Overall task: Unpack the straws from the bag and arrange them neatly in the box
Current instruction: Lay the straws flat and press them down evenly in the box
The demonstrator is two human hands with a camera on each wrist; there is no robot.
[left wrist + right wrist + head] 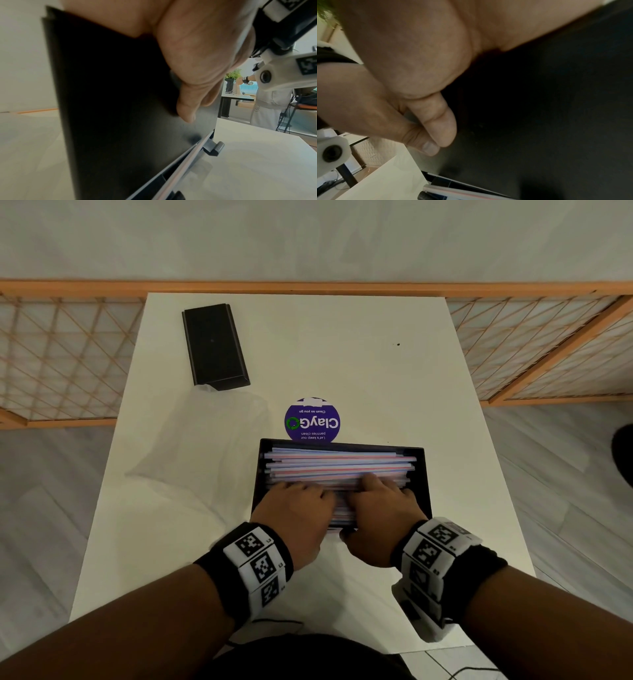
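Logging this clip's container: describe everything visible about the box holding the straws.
The box is a shallow, black, matte rectangular tray, open on top, lying flat near the middle of the white table, long side across the view. It is packed with striped straws lying lengthwise. Its far wall covers the edge of a purple sticker. The left hand and right hand reach over its near wall, fingers on the straws; the wrist views show thumbs against that wall's outside.
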